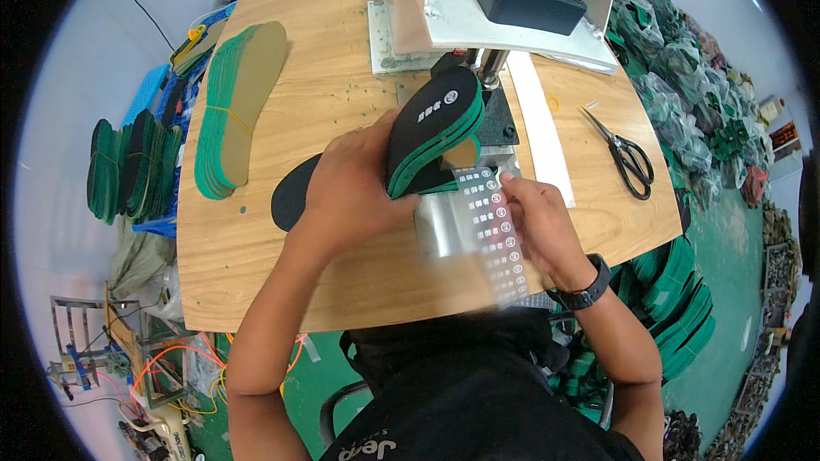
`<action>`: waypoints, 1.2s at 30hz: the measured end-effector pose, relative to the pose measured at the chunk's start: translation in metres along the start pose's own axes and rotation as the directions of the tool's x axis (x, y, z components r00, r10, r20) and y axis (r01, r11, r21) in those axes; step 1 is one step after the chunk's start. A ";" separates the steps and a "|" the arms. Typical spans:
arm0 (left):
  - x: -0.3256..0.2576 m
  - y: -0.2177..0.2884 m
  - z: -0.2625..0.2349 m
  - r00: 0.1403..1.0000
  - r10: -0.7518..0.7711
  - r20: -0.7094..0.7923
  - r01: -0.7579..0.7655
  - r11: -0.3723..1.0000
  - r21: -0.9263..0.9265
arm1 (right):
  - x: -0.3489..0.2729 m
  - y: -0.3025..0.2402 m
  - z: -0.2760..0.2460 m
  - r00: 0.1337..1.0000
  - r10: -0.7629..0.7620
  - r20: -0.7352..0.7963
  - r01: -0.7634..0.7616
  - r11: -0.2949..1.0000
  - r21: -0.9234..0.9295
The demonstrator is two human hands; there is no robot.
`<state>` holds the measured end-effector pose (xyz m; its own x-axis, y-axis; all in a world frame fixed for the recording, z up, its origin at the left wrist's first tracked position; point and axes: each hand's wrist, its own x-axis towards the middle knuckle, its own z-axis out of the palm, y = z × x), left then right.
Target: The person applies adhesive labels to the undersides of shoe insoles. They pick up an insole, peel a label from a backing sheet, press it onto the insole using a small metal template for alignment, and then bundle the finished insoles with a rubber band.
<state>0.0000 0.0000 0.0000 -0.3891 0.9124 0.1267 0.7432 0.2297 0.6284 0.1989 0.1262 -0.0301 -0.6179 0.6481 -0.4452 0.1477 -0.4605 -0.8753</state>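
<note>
My left hand (346, 183) is wrapped round a small stack of shoe insoles (437, 124), black on top with green edges. The stack is tilted up, and the top insole bears a white print near its rounded end. Another black insole (295, 196) shows partly beneath that hand on the table. Between the thumb and fingers of my right hand (542, 226) is the edge of a clear transfer film (497, 230) with rows of white printed marks. The film hangs beside a shiny silver surface (440, 226), close to the insoles' lower end.
A white-framed press (521, 30) stands just beyond my hands. Left on the wooden table (325, 51) lies a banded stack of green-edged insoles (224, 119); black-handled scissors (630, 162) and a white strip (542, 132) lie right. More insole bundles (132, 166) hang past the left edge.
</note>
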 end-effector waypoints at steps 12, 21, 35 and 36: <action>-0.009 0.004 -0.005 0.987 -0.134 -0.088 0.112 0.969 -0.219 | -0.023 -0.004 -0.030 0.994 -0.100 -0.047 0.106 0.984 0.141; -0.009 -0.018 -0.018 0.933 -0.156 -0.323 -0.001 0.898 -0.439 | 0.001 0.000 0.001 0.995 -0.003 0.098 0.009 0.998 -0.069; -0.012 -0.015 -0.015 0.940 -0.152 -0.305 0.030 0.928 -0.371 | 0.003 0.000 0.003 0.997 0.017 0.070 -0.007 0.990 -0.140; -0.012 -0.016 -0.013 0.944 -0.156 -0.292 0.032 0.921 -0.389 | 0.004 0.000 0.005 0.998 0.022 0.055 -0.013 0.989 -0.146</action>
<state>-0.0142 -0.0188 -0.0013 -0.6417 0.7266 0.2456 0.4601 0.1085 0.8812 0.1932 0.1257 -0.0308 -0.6563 0.6034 -0.4530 0.2670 -0.3757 -0.8874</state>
